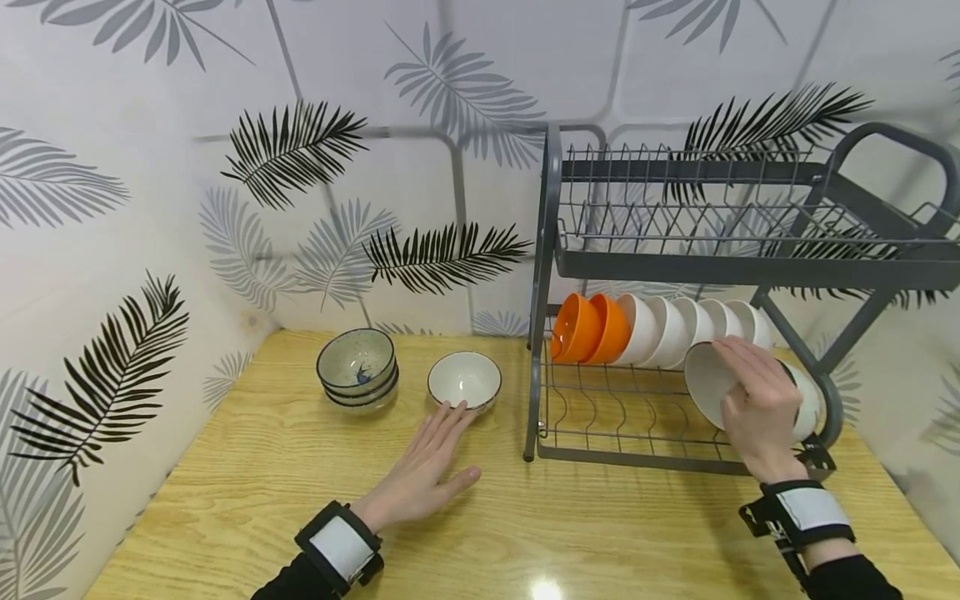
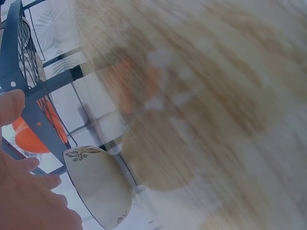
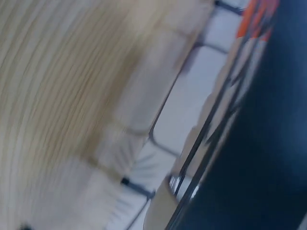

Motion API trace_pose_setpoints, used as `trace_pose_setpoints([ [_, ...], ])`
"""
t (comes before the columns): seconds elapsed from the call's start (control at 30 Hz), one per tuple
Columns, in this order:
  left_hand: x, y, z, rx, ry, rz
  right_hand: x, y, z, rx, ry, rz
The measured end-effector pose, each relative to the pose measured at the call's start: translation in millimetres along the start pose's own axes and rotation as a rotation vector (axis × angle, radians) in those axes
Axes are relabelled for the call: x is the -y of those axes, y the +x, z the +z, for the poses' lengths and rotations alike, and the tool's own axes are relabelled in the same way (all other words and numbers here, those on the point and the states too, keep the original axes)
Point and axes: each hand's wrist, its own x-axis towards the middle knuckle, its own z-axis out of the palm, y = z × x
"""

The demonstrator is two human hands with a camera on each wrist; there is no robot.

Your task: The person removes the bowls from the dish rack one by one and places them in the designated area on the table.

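Observation:
In the head view my left hand [image 1: 423, 471] lies flat with its fingers stretched out, the tips at the near rim of a white bowl [image 1: 465, 379] with a thin dark rim. The left wrist view shows a small brown pattern on this bowl [image 2: 98, 187]. My right hand [image 1: 763, 404] grips a white dark-rimmed bowl [image 1: 705, 383], tilted on its side in the lower tier of the dish rack [image 1: 645, 457]. Another white bowl [image 1: 808, 404] stands just right of that hand, partly hidden. The right wrist view is blurred, its right side covered by a dark surface.
A stack of speckled blue-rimmed bowls [image 1: 356, 362] stands at the left on the wooden table [image 1: 247, 483]. Orange bowls [image 1: 576, 329] and several white bowls [image 1: 663, 333] line the rack's lower back row. The upper tier [image 1: 750, 265] overhangs them.

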Motion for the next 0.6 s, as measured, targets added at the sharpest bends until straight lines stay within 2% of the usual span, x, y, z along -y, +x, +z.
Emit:
trace_pose_setpoints([
  [0.13, -1.1, 0.6, 0.2, -0.016, -0.009, 0.02, 6.1, 5.3, 0.1, -0.085, 0.121, 0.177],
  [0.23, -2.7, 1.1, 0.0, -0.031, -0.02, 0.035, 11.6, 7.0, -2.6, -0.096, 0.174, 0.341],
  [0.37, -4.3, 1.6, -0.6, -0.054, -0.013, 0.057, 22.1, 9.7, -8.2, -0.043, 0.201, 0.563],
  [0.5, -5.7, 2.3, -1.3, -0.081, -0.013, 0.08, 33.0, 13.2, -11.2, 0.035, 0.223, 0.721],
  [0.6, -8.4, 2.9, -2.5, -0.103, -0.011, 0.096, 40.9, 16.3, -11.2, 0.086, 0.304, 0.853],
])
